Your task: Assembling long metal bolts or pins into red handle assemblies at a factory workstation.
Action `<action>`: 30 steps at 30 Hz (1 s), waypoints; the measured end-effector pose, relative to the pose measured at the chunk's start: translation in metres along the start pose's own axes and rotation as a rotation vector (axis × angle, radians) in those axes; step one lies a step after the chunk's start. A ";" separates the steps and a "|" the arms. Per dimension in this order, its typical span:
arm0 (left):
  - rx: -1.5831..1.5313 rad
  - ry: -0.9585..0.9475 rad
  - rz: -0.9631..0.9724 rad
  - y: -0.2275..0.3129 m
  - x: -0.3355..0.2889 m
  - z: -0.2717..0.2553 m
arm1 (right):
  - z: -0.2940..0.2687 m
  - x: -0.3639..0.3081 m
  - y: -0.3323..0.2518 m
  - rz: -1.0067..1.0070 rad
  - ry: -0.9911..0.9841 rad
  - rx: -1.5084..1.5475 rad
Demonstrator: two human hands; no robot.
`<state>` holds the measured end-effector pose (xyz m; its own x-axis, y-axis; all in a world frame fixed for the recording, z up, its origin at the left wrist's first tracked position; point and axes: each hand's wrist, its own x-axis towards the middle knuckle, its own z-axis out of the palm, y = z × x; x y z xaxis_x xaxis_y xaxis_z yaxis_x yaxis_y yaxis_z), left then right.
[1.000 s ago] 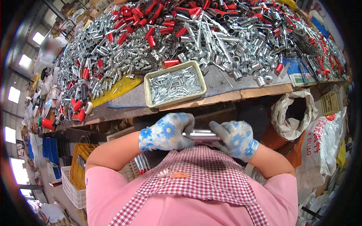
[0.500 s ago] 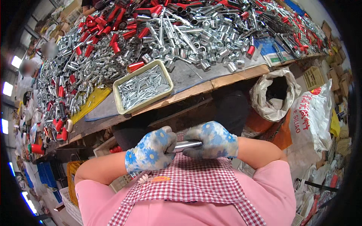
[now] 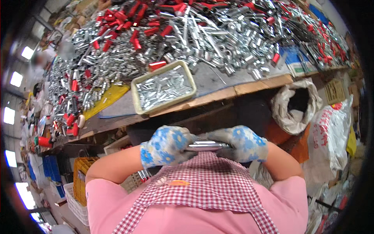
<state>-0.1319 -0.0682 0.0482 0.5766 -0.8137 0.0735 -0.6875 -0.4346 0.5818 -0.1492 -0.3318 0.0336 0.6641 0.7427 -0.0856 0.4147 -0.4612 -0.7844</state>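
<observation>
A shiny chrome metal tube lies crosswise in front of my checked apron, gripped from both ends. My left hand, in a blue-flowered work glove, is closed round its left end. On the other end, my right hand in a matching glove is closed too. Motion blurs the fingertips, and the tube's ends are hidden in the gloves. Just beyond the hands, a cream tray of small metal pins stands at the bench's edge.
A large heap of chrome sockets and red-handled parts covers the bench. An open whitish sack stands at right, beside a filled white bag. Yellow and white crates sit at lower left.
The view has shifted, so the bench and tray appear further right. My hands have spread slightly apart, and more of the tube shows between them.
</observation>
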 end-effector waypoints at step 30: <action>-1.233 0.817 -0.316 -0.134 0.015 -0.044 | 0.025 0.031 0.014 0.273 0.360 1.013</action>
<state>-0.0118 -0.0057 0.0070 0.9902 -0.1398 -0.0053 0.0583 0.3783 0.9239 -0.1384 -0.3025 0.0048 0.8658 0.4163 -0.2775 -0.3643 0.1445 -0.9200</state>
